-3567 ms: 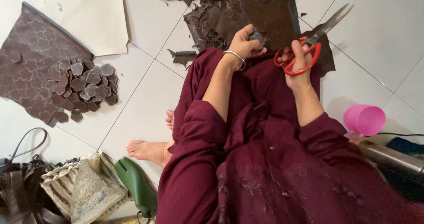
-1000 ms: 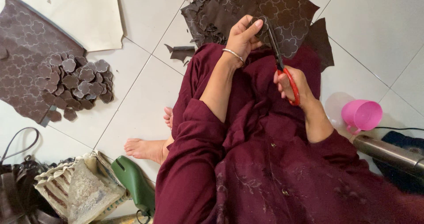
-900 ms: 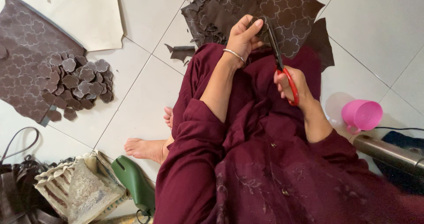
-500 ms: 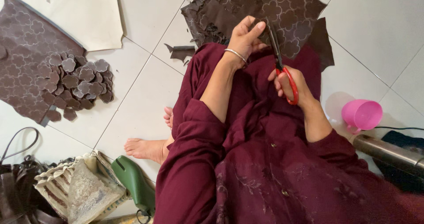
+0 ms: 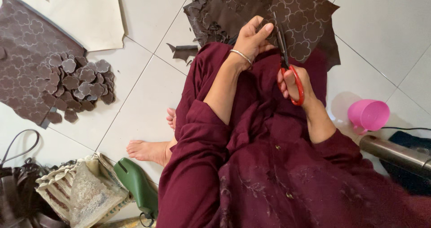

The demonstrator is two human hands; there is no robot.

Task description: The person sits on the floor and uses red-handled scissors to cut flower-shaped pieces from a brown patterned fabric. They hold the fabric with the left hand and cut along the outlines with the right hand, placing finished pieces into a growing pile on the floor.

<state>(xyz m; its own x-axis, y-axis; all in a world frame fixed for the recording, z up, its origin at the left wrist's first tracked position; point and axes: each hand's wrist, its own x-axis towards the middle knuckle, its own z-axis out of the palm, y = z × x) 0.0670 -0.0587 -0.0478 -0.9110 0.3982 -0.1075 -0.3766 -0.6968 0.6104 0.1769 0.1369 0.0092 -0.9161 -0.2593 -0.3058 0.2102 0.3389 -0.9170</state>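
My right hand (image 5: 297,83) grips red-handled scissors (image 5: 287,66), blades pointing up into a brown sheet (image 5: 301,19) marked with clover outlines. My left hand (image 5: 254,37) pinches the edge of that sheet just left of the blades. The sheet lies across my lap and the white tiled floor. A pile of cut clover-shaped pieces (image 5: 77,86) rests to the left on another patterned brown sheet (image 5: 27,73).
A pink plastic cup (image 5: 369,115) stands at the right beside a metal tube (image 5: 395,154). Brown scraps (image 5: 184,53) lie near my knee. A green tool (image 5: 137,187), woven bags (image 5: 78,192) and a dark bag (image 5: 18,196) sit at lower left. My bare foot (image 5: 148,150) rests on the tile.
The scissors swung from pointing right to pointing up along the sheet, and my left hand shifted its pinch beside the blades. In the last second the hands barely moved.
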